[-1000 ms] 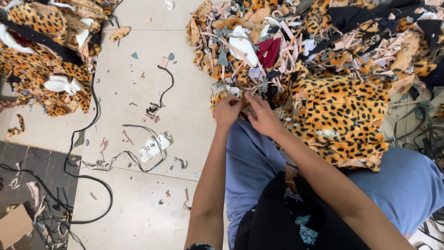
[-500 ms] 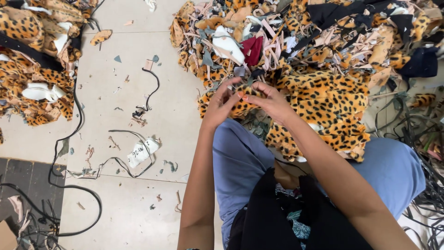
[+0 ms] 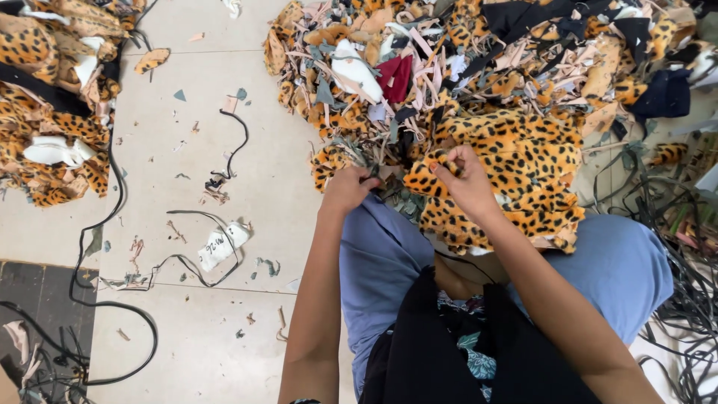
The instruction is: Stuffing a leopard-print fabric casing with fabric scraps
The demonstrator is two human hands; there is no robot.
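Observation:
A large piece of leopard-print plush fabric point(image 3: 516, 176) lies over my right thigh, spilling from the scrap heap point(image 3: 479, 67) in front of me. My right hand point(image 3: 465, 183) pinches the fabric's folded left edge. My left hand point(image 3: 350, 188) is closed on small grey-green and tan scraps at the heap's near edge, next to a small leopard piece point(image 3: 327, 161). Both hands sit just above my blue-clad knees point(image 3: 381, 254).
A second pile of leopard fabric point(image 3: 52, 97) lies at the far left. Black cords point(image 3: 112, 224), a crumpled white tag point(image 3: 223, 244) and bits of trimmings litter the tiled floor. A tangle of dark cords point(image 3: 688, 247) sits at the right.
My hands have drawn apart a little and shifted toward me. The right hand has taken up the leopard fabric's edge; the view has tilted, bringing the heap lower and closer.

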